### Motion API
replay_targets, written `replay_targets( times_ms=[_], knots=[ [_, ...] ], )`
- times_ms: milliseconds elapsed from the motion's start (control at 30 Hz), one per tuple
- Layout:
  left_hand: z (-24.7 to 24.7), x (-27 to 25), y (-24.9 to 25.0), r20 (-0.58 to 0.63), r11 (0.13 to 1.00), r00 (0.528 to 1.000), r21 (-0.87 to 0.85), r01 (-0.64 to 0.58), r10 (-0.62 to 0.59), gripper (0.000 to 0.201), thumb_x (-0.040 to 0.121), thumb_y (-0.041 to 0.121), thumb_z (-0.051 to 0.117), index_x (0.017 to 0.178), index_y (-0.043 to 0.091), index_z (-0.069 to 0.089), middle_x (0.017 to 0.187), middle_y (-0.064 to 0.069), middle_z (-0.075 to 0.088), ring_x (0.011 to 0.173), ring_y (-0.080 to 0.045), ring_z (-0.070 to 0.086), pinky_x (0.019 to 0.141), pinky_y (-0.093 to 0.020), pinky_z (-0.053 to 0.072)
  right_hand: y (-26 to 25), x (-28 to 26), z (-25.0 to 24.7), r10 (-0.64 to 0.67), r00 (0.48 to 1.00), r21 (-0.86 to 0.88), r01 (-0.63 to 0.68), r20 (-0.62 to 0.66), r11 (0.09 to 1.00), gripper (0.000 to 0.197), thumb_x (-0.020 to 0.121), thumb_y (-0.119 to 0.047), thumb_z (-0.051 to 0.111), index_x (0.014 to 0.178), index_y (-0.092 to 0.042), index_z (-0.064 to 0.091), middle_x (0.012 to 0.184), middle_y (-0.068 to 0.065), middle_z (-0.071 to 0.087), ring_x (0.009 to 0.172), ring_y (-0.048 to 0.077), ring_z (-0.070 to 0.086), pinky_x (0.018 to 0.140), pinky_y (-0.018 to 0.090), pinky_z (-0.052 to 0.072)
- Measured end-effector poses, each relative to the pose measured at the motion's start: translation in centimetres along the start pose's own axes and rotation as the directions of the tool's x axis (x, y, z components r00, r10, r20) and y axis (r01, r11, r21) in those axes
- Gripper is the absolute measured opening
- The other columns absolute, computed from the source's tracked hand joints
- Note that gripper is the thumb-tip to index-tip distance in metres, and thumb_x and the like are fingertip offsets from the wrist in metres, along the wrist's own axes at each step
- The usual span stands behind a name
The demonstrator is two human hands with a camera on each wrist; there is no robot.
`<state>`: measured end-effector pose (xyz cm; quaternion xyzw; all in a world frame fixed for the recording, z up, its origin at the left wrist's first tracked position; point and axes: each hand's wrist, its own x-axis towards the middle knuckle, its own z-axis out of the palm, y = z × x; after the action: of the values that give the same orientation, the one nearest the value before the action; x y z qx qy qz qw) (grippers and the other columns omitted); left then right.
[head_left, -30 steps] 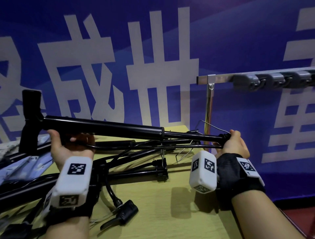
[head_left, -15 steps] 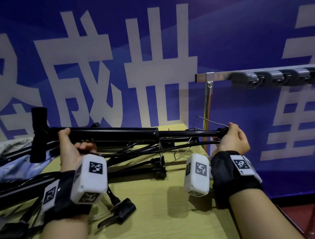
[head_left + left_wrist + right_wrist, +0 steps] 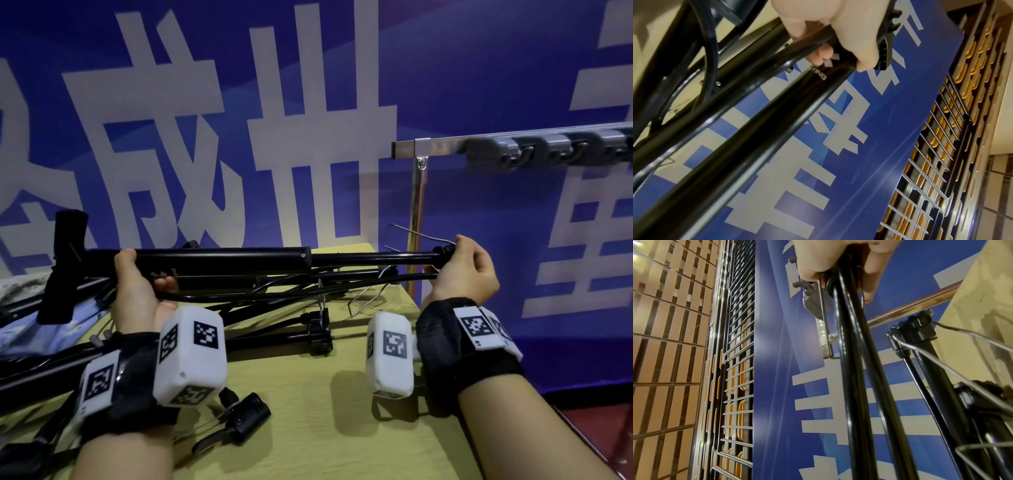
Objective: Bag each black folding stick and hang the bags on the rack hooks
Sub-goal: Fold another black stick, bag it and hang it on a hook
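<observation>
Black folding stick, long axis spanning horizontally between the hands: left hand clasps the thick end, right hand the thin.

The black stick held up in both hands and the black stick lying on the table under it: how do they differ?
The held stick is lifted clear of the yellow table; the lying stick rests on it. The held stick is gripped by the left hand near its handle and the right hand at its thin end; nobody touches the lying stick. The held stick runs level, the lying stick slants. Both are black, and neither is bagged.
</observation>
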<state>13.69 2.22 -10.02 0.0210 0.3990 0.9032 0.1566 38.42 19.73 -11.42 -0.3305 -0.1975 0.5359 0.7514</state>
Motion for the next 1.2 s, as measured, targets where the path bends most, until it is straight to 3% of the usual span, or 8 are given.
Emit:
replay_targets(
  times_ms=[133,267,400,567,667,867,1000,1200],
  knots=[
    [0.1,0.1,0.0,0.0,0.999,1.0,-0.035,-0.009,0.009,0.03,0.076,0.048,0.064,0.086,0.023,0.052,0.067,0.013,0.052,0.049,0.002,0.053,0.051,-0.015,0.047,0.1,-0.1,0.1,-0.018,1.0,-0.021,0.019,0.012,1.0,0.008,0.087,-0.018,0.059,0.083,-0.019,0.065,0.063,-0.006,0.059,0.048,0.004,0.055,0.047,0.021,0.049],
    [1.0,-0.9,-0.5,-0.049,0.999,0.998,-0.008,-0.035,0.035,0.027,0.081,0.043,0.065,0.083,0.021,0.05,0.075,0.01,0.055,0.048,0.002,0.054,0.046,-0.009,0.045,0.6,-0.5,0.3,-0.009,0.999,-0.059,0.012,0.039,0.998,0.012,0.087,-0.021,0.058,0.078,-0.024,0.064,0.062,-0.007,0.058,0.045,0.003,0.055,0.056,0.029,0.055],
    [1.4,-1.5,-1.1,0.005,1.0,1.0,0.015,-0.018,0.018,0.023,0.085,0.039,0.063,0.081,0.019,0.051,0.074,0.007,0.057,0.045,0.0,0.056,0.046,-0.01,0.046,0.8,-0.7,0.3,-0.028,0.998,-0.086,0.033,0.059,0.996,0.011,0.088,-0.021,0.056,0.081,-0.023,0.064,0.064,-0.01,0.057,0.047,0.002,0.055,0.053,0.022,0.051],
    [1.5,-1.6,-1.3,0.069,0.998,0.997,0.06,0.025,-0.029,0.022,0.086,0.037,0.061,0.083,0.017,0.053,0.077,0.005,0.059,0.041,0.001,0.058,0.047,-0.013,0.05,1.5,-1.5,0.7,-0.04,0.996,-0.148,0.052,0.081,0.988,0.022,0.085,-0.022,0.054,0.067,-0.032,0.062,0.079,0.0,0.062,0.069,0.022,0.059,0.065,0.039,0.057],
    [1.8,-2.0,-1.4,0.087,0.996,0.995,0.078,0.037,-0.044,0.021,0.087,0.037,0.061,0.084,0.017,0.052,0.076,0.004,0.058,0.04,0.001,0.057,0.047,-0.013,0.051,1.6,-1.8,0.7,-0.039,0.992,-0.159,0.058,0.12,0.986,0.019,0.09,-0.02,0.052,0.075,-0.029,0.059,0.072,-0.005,0.056,0.065,0.016,0.053,0.058,0.03,0.051],
    [2.3,-2.5,-1.6,0.098,0.994,0.993,0.088,0.063,-0.071,0.023,0.086,0.037,0.062,0.085,0.017,0.052,0.074,0.003,0.056,0.04,0.0,0.057,0.045,-0.013,0.049,1.8,-2.7,1.0,-0.037,0.99,-0.199,0.064,0.136,0.978,0.023,0.089,-0.02,0.05,0.071,-0.032,0.058,0.08,0.0,0.06,0.071,0.02,0.056,0.072,0.047,0.056],
    [2.6,-2.9,-1.8,0.115,0.993,0.99,0.096,0.066,-0.077,0.022,0.086,0.036,0.063,0.087,0.017,0.053,0.075,0.003,0.058,0.042,0.0,0.058,0.045,-0.014,0.049,1.9,-3.0,0.9,-0.025,0.985,-0.203,0.06,0.172,0.977,0.022,0.091,-0.021,0.049,0.074,-0.032,0.057,0.084,0.002,0.062,0.072,0.019,0.057,0.071,0.046,0.055],
    [2.9,-3.3,-2.0,0.128,0.992,0.988,0.098,0.077,-0.089,0.022,0.086,0.036,0.063,0.087,0.016,0.053,0.074,0.003,0.058,0.04,0.0,0.058,0.045,-0.014,0.049,1.9,-3.6,0.9,-0.031,0.978,-0.236,0.081,0.207,0.968,0.023,0.093,-0.025,0.046,0.075,-0.036,0.056,0.076,-0.009,0.057,0.07,0.016,0.057,0.07,0.046,0.055]
  ],
)
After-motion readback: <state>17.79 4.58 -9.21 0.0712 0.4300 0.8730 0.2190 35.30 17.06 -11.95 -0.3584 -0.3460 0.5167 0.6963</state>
